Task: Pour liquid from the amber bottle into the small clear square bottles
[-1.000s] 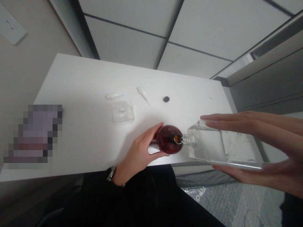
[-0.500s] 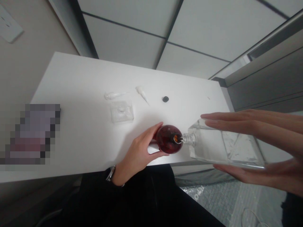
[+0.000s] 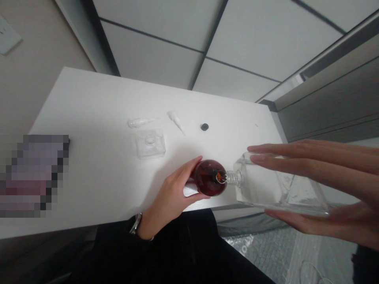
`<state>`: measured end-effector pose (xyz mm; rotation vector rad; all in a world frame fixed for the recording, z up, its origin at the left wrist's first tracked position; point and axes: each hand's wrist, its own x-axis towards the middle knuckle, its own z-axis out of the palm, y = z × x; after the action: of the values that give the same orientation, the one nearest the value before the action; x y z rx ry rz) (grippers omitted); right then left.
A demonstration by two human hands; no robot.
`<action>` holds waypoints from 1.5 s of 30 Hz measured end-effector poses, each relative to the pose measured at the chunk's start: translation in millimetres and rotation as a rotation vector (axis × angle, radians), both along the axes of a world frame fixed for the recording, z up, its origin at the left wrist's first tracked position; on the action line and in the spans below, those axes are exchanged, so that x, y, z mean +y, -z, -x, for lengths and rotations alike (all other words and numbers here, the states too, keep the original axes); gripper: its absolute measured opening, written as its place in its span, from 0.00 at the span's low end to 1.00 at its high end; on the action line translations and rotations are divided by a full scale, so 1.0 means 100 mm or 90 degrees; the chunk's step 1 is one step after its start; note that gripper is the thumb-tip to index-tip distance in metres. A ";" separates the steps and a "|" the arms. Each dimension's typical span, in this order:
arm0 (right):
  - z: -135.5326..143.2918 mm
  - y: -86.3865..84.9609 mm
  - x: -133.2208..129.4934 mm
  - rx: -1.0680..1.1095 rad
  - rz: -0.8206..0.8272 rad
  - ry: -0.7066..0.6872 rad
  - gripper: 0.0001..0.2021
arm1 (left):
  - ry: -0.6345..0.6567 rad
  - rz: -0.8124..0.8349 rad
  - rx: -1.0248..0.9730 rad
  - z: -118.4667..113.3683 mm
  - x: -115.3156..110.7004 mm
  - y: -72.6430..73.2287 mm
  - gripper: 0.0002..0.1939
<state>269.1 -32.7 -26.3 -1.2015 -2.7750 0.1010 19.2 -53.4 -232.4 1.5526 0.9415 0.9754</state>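
Left hand [image 3: 170, 197], bottom center of the frame: part-open C-shaped grip on amber bottle [image 3: 207, 187]. Digits curve along its upper and lower sides; bottle sits at the fingertip end, with a gap between it and the web of the hand. Its dark opening faces the camera, right of the grip.

Right hand [image 3: 334, 169], entering at right edge: wide, flat-fingered hold on clear bottle [image 3: 260, 185]. Straight fingers along the upper side, a digit along the lower side, bottle body between them. Bottle is tipped, base toward right edge; neck [image 3: 235, 178] sticks out left past the fingertips, pointing at the amber bottle's opening. Neck end right at the opening; contact unclear.

White table [image 3: 97, 177] spans the middle. On it, left of center: clear square glass piece [image 3: 150, 144], with clear tapered tube [image 3: 142, 122] just above it, lying sideways. Whitish nozzle [image 3: 176, 121] to the right of those, slanting, tip toward lower right. Small dark cap [image 3: 204, 127] upper center, above the amber bottle and apart from it. Pixelated block [image 3: 32, 173] at left edge, contents unreadable. Watch [image 3: 136, 224] on left wrist.
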 end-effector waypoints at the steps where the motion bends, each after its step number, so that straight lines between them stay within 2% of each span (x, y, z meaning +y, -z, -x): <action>1: 0.00 0.00 0.00 0.005 0.000 -0.005 0.24 | -0.001 -0.009 0.003 0.00 0.00 0.00 0.46; 4: -0.01 0.00 0.01 0.017 -0.009 -0.022 0.26 | -0.003 -0.022 0.003 0.01 0.00 0.02 0.45; 12: -0.01 -0.02 0.01 0.004 0.009 -0.012 0.25 | -0.006 -0.009 0.010 0.00 0.01 0.00 0.44; 32: -0.02 -0.08 0.01 -0.049 0.014 0.011 0.25 | -0.001 -0.001 -0.014 -0.03 0.01 0.05 0.44; 45: -0.04 -0.12 0.02 -0.072 0.005 0.019 0.26 | -0.001 0.001 -0.015 -0.02 0.01 0.00 0.44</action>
<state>273.1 -30.4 -14.7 -1.2881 -2.8541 0.0430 21.1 -52.7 -232.5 1.5363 0.9270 0.9919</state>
